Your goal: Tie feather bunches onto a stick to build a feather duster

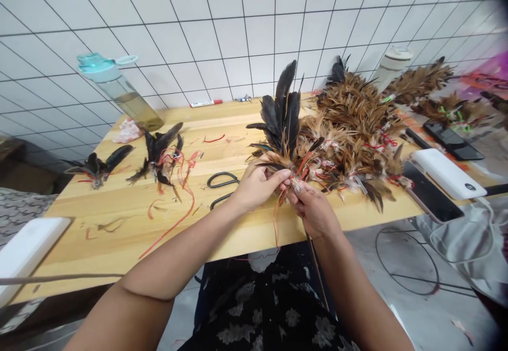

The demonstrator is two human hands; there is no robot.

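Observation:
My left hand (257,184) is closed around the base of a bundle of black and brown feathers (282,115) that stands up over the wooden table (119,224). My right hand (311,205) pinches the quill ends of the same bundle, just right of the left hand. A red string (274,224) hangs down from between the two hands. A thin stick (316,266) runs down from under my right hand towards my lap. Black scissors (220,187) lie on the table just left of my left hand.
A big heap of brown feathers (357,123) fills the table's right part. Two small black feather bunches (161,155) and red string scraps lie at the left. A water bottle (119,91), a red marker (205,103), phones (431,195) and a white power bank (448,173) stand about.

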